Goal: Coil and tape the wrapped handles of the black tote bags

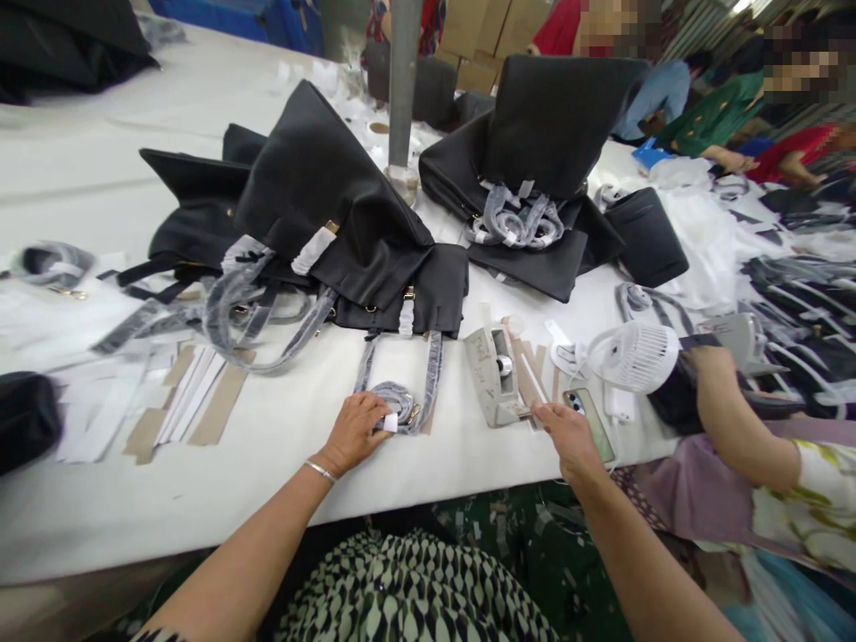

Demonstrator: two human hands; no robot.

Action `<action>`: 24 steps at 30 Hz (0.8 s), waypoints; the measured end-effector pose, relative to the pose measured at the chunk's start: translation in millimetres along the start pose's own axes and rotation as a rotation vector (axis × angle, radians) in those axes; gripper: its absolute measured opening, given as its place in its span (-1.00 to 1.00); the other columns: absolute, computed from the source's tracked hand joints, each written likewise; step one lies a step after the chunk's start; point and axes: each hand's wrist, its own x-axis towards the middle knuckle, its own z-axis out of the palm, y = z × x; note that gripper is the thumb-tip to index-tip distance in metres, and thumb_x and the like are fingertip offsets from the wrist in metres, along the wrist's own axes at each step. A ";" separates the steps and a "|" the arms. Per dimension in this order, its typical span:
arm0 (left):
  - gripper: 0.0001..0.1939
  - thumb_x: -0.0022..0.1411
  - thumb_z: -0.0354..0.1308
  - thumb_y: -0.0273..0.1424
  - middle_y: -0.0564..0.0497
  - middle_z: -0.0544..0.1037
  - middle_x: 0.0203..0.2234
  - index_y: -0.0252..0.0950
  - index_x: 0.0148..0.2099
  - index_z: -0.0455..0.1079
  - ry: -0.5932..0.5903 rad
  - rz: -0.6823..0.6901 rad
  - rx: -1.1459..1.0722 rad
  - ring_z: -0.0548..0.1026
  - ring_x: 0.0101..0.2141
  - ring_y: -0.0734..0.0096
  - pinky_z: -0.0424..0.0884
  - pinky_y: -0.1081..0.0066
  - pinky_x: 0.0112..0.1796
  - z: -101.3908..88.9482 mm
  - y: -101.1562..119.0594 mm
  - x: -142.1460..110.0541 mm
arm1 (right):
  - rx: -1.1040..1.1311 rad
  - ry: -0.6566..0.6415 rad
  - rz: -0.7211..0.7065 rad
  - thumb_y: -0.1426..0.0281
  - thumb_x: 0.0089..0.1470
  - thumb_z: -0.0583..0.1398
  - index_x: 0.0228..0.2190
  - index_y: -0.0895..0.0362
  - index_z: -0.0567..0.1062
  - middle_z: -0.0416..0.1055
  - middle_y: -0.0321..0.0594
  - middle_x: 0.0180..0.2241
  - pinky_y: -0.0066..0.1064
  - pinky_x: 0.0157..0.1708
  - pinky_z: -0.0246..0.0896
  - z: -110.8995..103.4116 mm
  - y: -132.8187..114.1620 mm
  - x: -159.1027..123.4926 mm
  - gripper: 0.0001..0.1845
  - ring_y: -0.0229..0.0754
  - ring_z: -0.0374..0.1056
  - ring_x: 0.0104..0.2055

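Our left fingers (369, 408) grasp the wrapped, coiled strap (399, 399) on the white surface (267, 481); our right fingers (547, 416) meet the tape dispenser (482, 379), whether pinching tape we cannot tell.

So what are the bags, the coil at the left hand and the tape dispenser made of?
Bags: leather or imitation leather, by smooth, softly shining panels. Coil: wrapped in probably plastic film, wrinkled and glinting; material beneath unclear. Dispenser: perhaps painted metal or hard plastic, matte grey, rigid-looking.

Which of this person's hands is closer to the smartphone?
Right. The right hand is beside the smartphone; the left hand is farther left, at the coiled strap.
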 end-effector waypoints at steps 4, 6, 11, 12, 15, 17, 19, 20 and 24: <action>-0.73 0.12 0.22 -0.25 -0.05 0.48 -0.16 -0.20 -0.13 0.41 -0.003 -0.002 0.013 0.35 -0.09 0.14 0.24 0.13 -0.05 0.8 0.2 -0.9 | 0.061 0.015 0.099 0.04 -0.24 0.25 -0.52 0.18 0.49 0.45 -0.19 -0.49 -0.38 -0.40 0.07 -15.1 13.0 -13.1 -0.57 -0.18 0.30 -0.39; -0.73 0.12 0.22 -0.25 -0.05 0.48 -0.16 -0.20 -0.12 0.41 -0.004 -0.001 0.017 0.34 -0.08 0.14 0.24 0.13 -0.05 1.2 0.0 -1.5 | 0.082 0.022 0.152 0.02 -0.29 0.27 -0.51 0.20 0.50 0.48 -0.13 -0.44 -0.35 -0.33 0.11 -15.6 23.6 -15.3 -0.53 -0.13 0.33 -0.31; -0.74 0.13 0.21 -0.25 -0.05 0.47 -0.17 -0.20 -0.12 0.41 -0.013 -0.011 0.028 0.34 -0.08 0.14 0.23 0.14 -0.05 0.3 0.4 -1.6 | 0.111 -0.027 0.239 0.00 -0.35 0.28 -0.54 0.20 0.48 0.48 -0.11 -0.42 -0.34 -0.29 0.16 5.9 44.7 -14.3 -0.51 -0.14 0.34 -0.30; -0.74 0.13 0.21 -0.25 -0.05 0.47 -0.17 -0.20 -0.12 0.41 -0.015 -0.013 0.029 0.33 -0.08 0.14 0.23 0.14 -0.05 0.3 0.4 -1.4 | 0.113 -0.033 0.243 0.00 -0.34 0.26 -0.54 0.19 0.47 0.47 -0.12 -0.42 -0.34 -0.31 0.16 11.1 47.8 -12.5 -0.51 -0.14 0.34 -0.31; -0.71 0.11 0.23 -0.24 -0.04 0.47 -0.16 -0.20 -0.12 0.41 -0.025 -0.012 0.029 0.33 -0.09 0.14 0.23 0.14 -0.06 1.2 -0.3 -0.8 | 0.104 -0.023 0.237 0.04 -0.32 0.22 -0.53 0.17 0.47 0.45 -0.17 -0.44 -0.38 -0.38 0.17 21.9 58.0 -4.7 -0.56 -0.18 0.33 -0.35; -0.70 0.11 0.23 -0.23 -0.05 0.47 -0.16 -0.20 -0.11 0.41 -0.026 -0.019 0.027 0.34 -0.09 0.14 0.23 0.14 -0.07 2.2 -0.6 -0.5 | 0.068 -0.003 0.244 0.08 -0.34 0.22 -0.58 0.16 0.44 0.39 -0.22 -0.55 -0.40 -0.48 0.12 26.3 64.6 -2.7 -0.62 -0.21 0.28 -0.44; -0.71 0.12 0.22 -0.22 -0.05 0.47 -0.17 -0.20 -0.11 0.41 -0.025 -0.024 0.017 0.34 -0.09 0.15 0.22 0.14 -0.06 2.6 0.0 -0.4 | 0.020 -0.001 0.250 0.11 -0.36 0.23 -0.66 0.15 0.39 0.29 -0.27 -0.65 -0.41 -0.54 0.05 33.4 67.2 -9.6 -0.66 -0.23 0.19 -0.52; -0.72 0.13 0.21 -0.22 -0.05 0.47 -0.17 -0.20 -0.12 0.41 -0.026 -0.022 0.007 0.34 -0.09 0.16 0.22 0.15 -0.06 2.4 0.6 -0.3 | 0.006 -0.019 0.234 0.12 -0.35 0.24 -0.67 0.15 0.39 0.26 -0.29 -0.67 -0.41 -0.56 0.03 39.8 65.5 -17.3 -0.66 -0.25 0.15 -0.54; -0.73 0.13 0.21 -0.23 -0.05 0.48 -0.19 -0.22 -0.14 0.42 -0.024 -0.016 -0.026 0.34 -0.10 0.19 0.21 0.17 -0.05 0.6 2.3 0.4 | 0.126 -0.364 0.094 0.11 -0.16 0.24 -0.50 0.14 0.47 0.34 -0.32 -0.57 -0.46 -0.55 0.04 90.4 37.7 -67.3 -0.67 -0.31 0.13 -0.53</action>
